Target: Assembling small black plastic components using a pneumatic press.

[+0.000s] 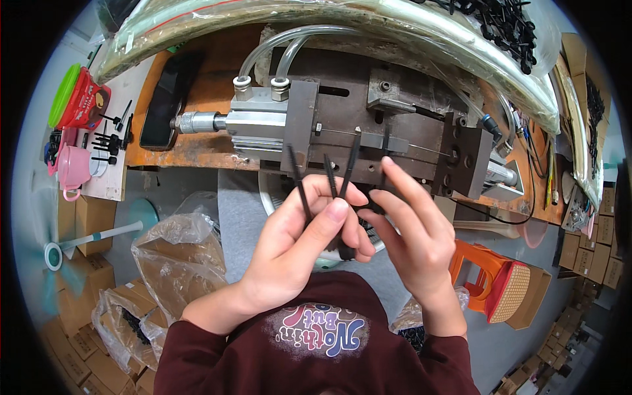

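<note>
My left hand [280,253] is closed around several slim black mascara wands [351,164]. Their bristled tips point up and fan apart above the thumb and fingers, while the dark lower ends show beneath the palm. Close beside it, my right hand [421,247] pinches one more black wand [386,141], held upright; its lower part is hidden behind the fingers. Both hands are in front of a metal bench fixture [303,115]. A thin rod crosses that fixture behind the wand tips, between a dark block on the left and a drilled block [463,155] on the right.
Clear hoses [289,39] rise from the fixture's cylinder. Left on the bench lie a black phone [168,99], a pink cup [72,164] and loose black parts. A bag of black pieces [503,29] sits at the far right. An orange stool [484,276] and cartons stand on the floor.
</note>
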{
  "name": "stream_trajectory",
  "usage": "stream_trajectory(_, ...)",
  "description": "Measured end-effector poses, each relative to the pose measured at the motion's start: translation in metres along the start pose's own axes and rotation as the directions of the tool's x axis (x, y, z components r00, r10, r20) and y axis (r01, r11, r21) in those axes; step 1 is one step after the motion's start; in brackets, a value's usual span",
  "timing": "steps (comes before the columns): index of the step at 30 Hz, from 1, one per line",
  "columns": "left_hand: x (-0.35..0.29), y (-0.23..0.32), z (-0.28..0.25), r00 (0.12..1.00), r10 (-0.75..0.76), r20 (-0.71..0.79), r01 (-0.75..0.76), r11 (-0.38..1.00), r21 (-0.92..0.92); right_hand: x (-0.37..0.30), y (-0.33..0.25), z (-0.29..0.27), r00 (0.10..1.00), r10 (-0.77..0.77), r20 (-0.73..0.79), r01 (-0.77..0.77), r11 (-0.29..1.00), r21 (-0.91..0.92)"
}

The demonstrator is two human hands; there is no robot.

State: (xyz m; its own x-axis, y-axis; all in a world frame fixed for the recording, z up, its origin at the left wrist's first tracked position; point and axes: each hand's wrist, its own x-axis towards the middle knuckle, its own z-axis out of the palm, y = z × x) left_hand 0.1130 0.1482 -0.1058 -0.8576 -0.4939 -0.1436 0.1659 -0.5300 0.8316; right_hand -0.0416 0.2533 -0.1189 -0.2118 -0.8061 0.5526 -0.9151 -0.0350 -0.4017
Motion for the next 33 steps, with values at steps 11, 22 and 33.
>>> stream_trajectory(11, 0.001, 0.012, 0.004, 0.990, 0.136, -0.049, -0.132, 0.989, 0.068, 0.023, -0.006, -0.002, 0.995, 0.021, 0.093, -0.004, 0.984, -0.179)
stream_trajectory(22, 0.003, -0.001, 0.005, 0.992, 0.072, 0.099, -0.075, 0.997, 0.031, 0.015, -0.019, -0.029, 0.988, -0.135, 0.080, 0.120, 0.978, 0.171)
stream_trajectory(33, -0.005, 0.015, -0.004, 0.988, 0.155, -0.014, -0.138, 0.912, 0.387, 0.019, -0.010, -0.018, 0.974, 0.055, 0.219, -0.047, 0.998, -0.041)
